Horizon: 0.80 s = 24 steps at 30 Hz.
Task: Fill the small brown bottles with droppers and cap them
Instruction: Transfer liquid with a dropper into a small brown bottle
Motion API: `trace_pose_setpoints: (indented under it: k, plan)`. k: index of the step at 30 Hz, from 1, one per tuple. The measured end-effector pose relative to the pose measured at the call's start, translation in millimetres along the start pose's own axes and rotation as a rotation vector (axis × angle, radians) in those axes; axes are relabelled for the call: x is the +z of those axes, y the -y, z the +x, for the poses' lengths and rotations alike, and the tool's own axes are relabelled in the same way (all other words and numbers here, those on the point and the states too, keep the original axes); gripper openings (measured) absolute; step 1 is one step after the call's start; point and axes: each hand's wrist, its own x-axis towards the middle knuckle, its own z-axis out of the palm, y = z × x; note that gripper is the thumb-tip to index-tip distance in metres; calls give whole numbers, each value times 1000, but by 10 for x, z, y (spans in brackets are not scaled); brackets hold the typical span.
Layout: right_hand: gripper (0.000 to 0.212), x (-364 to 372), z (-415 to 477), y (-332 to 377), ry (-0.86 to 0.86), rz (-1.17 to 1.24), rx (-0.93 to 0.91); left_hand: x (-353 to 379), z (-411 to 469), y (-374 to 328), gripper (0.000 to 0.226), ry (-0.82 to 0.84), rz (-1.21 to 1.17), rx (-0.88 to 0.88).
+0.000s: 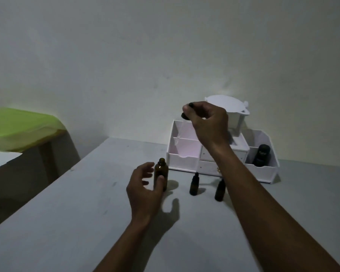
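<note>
An open, uncapped brown bottle [161,170] stands on the grey table [77,222]. My left hand [143,191] curls loosely beside it, thumb against its front and fingers spread apart to its left. My right hand [208,120] is raised above the table, pinching a dropper [185,115] by its black cap; the faint glass tube hangs down and to the left. Two small brown bottles with black caps, one [194,185] left of the other [219,190], stand to the right of the open bottle. My right forearm partly covers the right one.
A white desk organiser [186,160] with compartments and small drawers stands against the wall behind the bottles. A dark jar [261,156] sits in its right compartment and a white lidded container [234,114] on top. A green-covered stool or table [18,128] is at the left.
</note>
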Motion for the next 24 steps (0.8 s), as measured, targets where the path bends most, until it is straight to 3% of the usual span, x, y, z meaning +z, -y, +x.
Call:
trace_pose_setpoints:
  k: [4, 8, 11, 17, 24]
  plan:
    - [11, -422, -49, -37, -33, 2, 9, 294, -377, -305, 35, 152, -104, 4]
    - [17, -963, -188, -227, -112, -116, -1, 707, -717, -556, 32, 464, -133, -173]
    - [15, -1371, -304, -429, -169, -186, 66, 1054, -901, -616, 38, 605, -150, -291]
    - [15, -1818, -528, -783, -277, -220, 132, 1577, -1054, -670, 56, 700, -185, -430]
    - [15, -1928, -639, -1065, -348, -281, 163, 1934, -982, -638, 66, 708, -119, -419]
